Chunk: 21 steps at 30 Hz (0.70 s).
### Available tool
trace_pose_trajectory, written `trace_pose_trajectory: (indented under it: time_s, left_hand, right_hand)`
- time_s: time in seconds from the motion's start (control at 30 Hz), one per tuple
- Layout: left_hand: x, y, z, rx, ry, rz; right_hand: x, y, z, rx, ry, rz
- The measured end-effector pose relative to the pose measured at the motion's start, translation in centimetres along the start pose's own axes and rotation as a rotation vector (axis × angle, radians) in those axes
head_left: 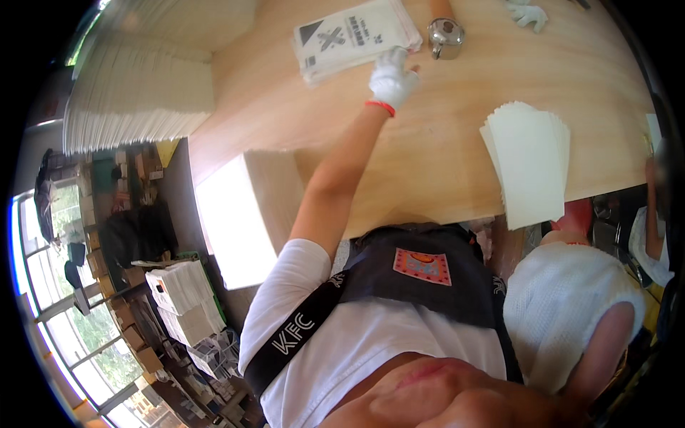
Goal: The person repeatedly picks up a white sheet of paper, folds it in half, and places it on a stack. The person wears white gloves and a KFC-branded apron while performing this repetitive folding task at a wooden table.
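Observation:
My left hand (392,80), in a white glove with a red cuff, reaches far across the wooden table (442,143). Its fingertips rest on the near corner of a stack of flat white printed bags (353,36), and the thumb sticks out to the right. My right hand (564,314), also in a white glove, hangs close to the camera below the table's near edge, under a fanned stack of plain white sheets (531,160). Its fingers are turned away, so any grip is hidden.
A small metal cup (446,36) stands just right of the printed bags. Another person's gloved hand (528,13) lies at the table's far edge. Tall stacks of white paper (143,85) rise at the left, another block (242,214) by my left arm.

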<state>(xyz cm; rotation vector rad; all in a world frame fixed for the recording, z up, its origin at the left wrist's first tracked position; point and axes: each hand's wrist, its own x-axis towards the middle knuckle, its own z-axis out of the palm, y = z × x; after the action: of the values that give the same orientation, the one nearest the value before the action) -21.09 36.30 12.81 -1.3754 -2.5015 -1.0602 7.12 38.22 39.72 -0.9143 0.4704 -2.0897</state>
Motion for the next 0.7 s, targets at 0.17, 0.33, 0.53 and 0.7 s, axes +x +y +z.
trace_pose_trajectory:
  time_s: [0.17, 0.33, 0.53, 0.7]
  left_hand:
    - [6.5, -7.7, 2.2, 0.358, -0.158, 0.117]
    - [9.5, -7.5, 0.6, 0.500, -0.545, 0.008]
    - [9.2, -9.4, 0.7, 0.469, -0.466, 0.109]
    - [9.9, -13.7, 1.7, 0.139, -0.196, 0.203]
  right_hand:
    - [-2.3, -2.6, -4.5, -0.641, 0.176, -0.320]
    - [-4.8, -3.2, -12.3, -0.717, 0.462, -0.354]
    - [-4.0, 0.0, -25.6, -0.049, 1.100, -0.415]
    - [-5.7, 1.0, -37.3, -0.105, 1.731, -0.633]
